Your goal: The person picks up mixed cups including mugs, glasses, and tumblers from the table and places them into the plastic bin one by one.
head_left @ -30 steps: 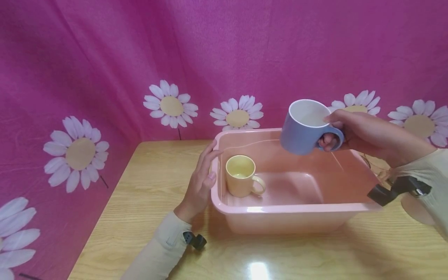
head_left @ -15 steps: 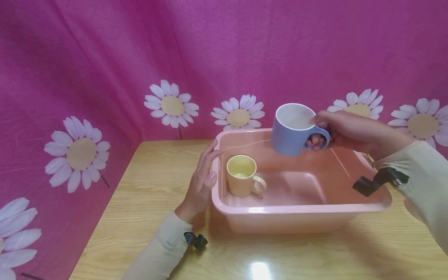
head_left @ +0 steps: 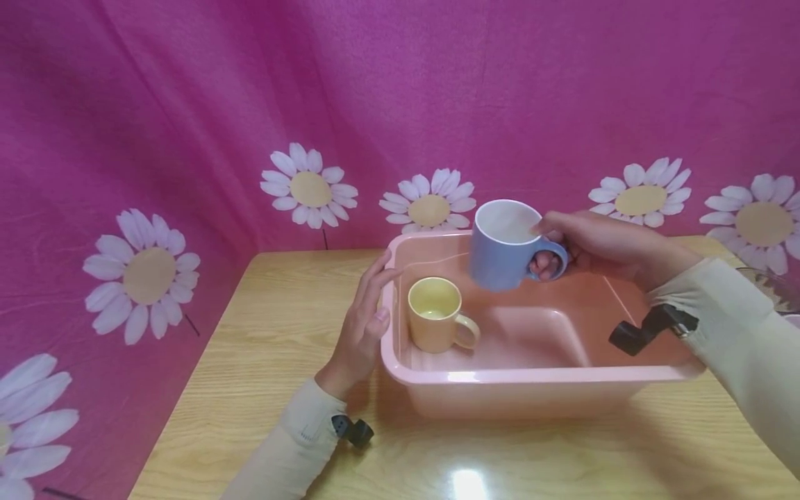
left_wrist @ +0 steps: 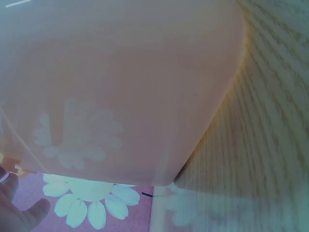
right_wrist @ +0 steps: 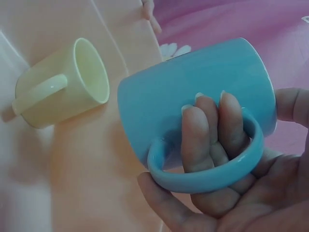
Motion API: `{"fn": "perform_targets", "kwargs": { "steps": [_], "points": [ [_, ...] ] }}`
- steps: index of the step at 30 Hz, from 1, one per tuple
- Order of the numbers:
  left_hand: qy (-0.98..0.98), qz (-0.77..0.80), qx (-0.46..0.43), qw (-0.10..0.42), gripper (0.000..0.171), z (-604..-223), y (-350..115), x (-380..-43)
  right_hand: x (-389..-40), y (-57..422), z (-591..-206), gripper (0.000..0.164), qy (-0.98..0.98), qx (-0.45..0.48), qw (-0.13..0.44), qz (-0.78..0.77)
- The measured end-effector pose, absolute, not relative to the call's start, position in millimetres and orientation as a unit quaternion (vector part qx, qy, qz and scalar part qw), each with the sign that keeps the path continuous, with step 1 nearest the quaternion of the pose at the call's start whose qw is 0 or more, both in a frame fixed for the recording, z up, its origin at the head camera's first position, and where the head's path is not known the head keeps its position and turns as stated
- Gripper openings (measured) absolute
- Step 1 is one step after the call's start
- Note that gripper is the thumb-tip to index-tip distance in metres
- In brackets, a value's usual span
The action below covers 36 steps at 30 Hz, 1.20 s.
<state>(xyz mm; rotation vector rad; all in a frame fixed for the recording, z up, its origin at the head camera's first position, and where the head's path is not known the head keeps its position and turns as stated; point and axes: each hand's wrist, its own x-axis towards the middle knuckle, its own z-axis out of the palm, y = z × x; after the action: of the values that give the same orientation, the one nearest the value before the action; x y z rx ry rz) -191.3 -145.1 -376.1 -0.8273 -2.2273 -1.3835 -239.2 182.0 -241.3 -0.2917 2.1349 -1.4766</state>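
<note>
One yellow mug inside pink tub; right hand gripping blue mug above, left hand straight-fingered at rim.

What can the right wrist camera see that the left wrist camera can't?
Only the right wrist view shows the blue mug, the right hand holding it by the handle, and the yellow mug.

Only the left wrist view shows the wooden table.

Both show part of the pink tub, part of the left hand, and the purple cloth with white petals.
</note>
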Motion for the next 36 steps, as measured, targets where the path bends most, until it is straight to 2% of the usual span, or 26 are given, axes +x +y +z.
{"fn": "perform_targets", "kwargs": {
  "steps": [24, 31, 36],
  "points": [
    [-0.786, -0.484, -0.312, 0.225, 0.057, -374, -146, -191, -237, 176, -258, 0.041, 0.806, -0.102, 0.261, -0.522],
    [-0.786, -0.487, -0.309, 0.222, 0.058, -376, -145, -192, -236, 173, -264, 0.039, 0.817, -0.101, 0.243, -0.514],
    [-0.786, -0.486, -0.311, 0.221, 0.058, -376, -144, -190, -235, 172, -270, 0.039, 0.824, -0.099, 0.251, -0.499]
  ]
}}
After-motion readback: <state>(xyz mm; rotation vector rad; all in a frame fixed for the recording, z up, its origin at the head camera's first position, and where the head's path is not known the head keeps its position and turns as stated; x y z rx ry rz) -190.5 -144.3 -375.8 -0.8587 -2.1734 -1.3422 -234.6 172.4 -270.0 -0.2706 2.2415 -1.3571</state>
